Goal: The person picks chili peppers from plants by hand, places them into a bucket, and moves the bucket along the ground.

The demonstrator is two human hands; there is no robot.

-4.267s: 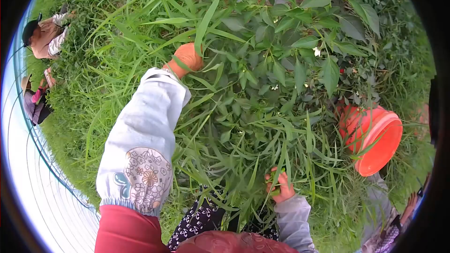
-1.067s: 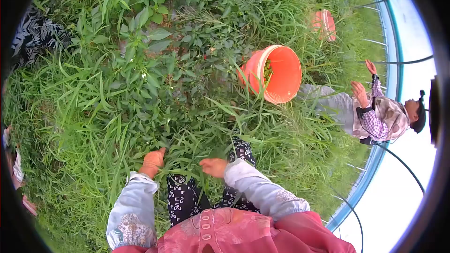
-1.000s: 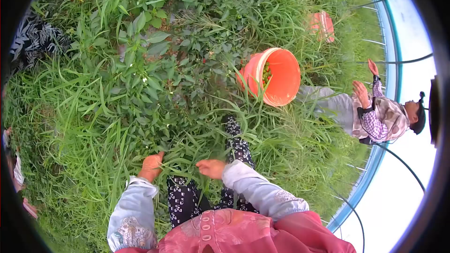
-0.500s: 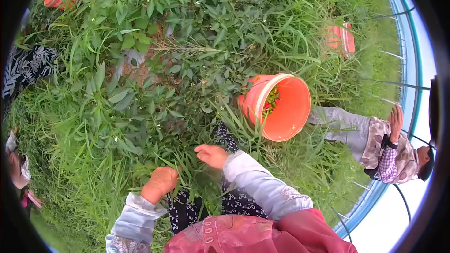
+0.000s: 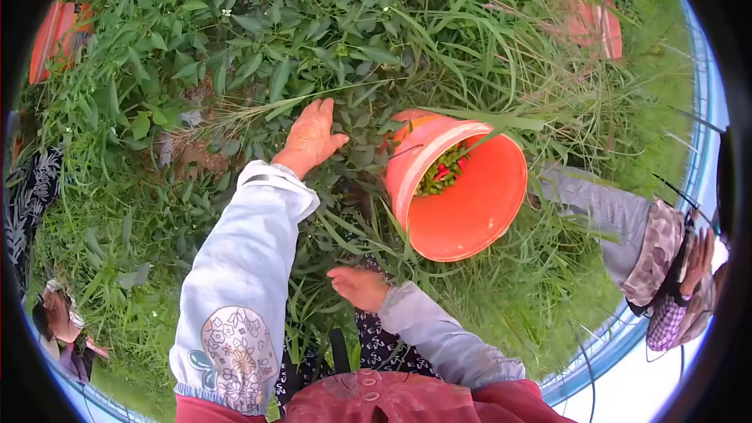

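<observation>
My left hand (image 5: pixel 312 137) reaches forward into the leafy pepper plants (image 5: pixel 290 55), fingers stretched out and thumb apart, with nothing visible in it. Beside its fingertips a long grass stalk crosses the leaves. My right hand (image 5: pixel 360 288) hangs low over the grass in front of my legs, its fingers loosely apart, nothing showing in them. Ahead of it, an orange bucket (image 5: pixel 468 227) lies tilted with its mouth toward me. Green and red peppers (image 5: pixel 441 175) rest inside the bucket.
Another orange bucket (image 5: pixel 53 43) stands at the far left, and a reddish container (image 5: pixel 593 27) sits in tall grass at upper right. A person in grey trousers (image 5: pixel 591 207) is at the right. Parts of other people (image 5: pixel 63 309) show at the left edge.
My left hand has swung forward from near my knees into the plants, and its closed fingers have opened. My right hand stays low near my legs. The view has shifted.
</observation>
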